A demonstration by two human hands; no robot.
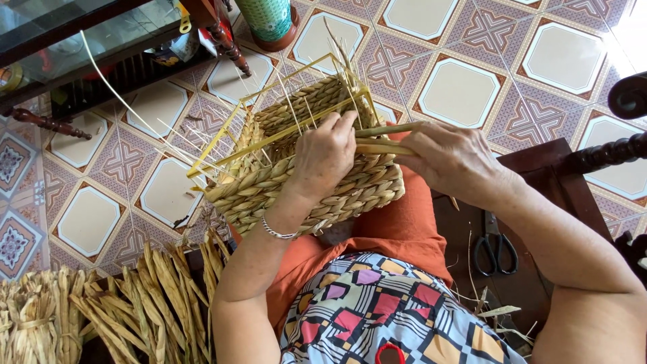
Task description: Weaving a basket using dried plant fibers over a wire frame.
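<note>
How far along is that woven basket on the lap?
The basket already has several braided rows around its lower walls. The left hand steadies the wall while the right hand pulls a straw strand across. The yellow frame near the top is still bare.

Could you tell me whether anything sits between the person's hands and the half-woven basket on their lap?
Nothing visible does. The left hand rests directly on the woven basket, and the right hand grips the fibre strands at its side.
</note>
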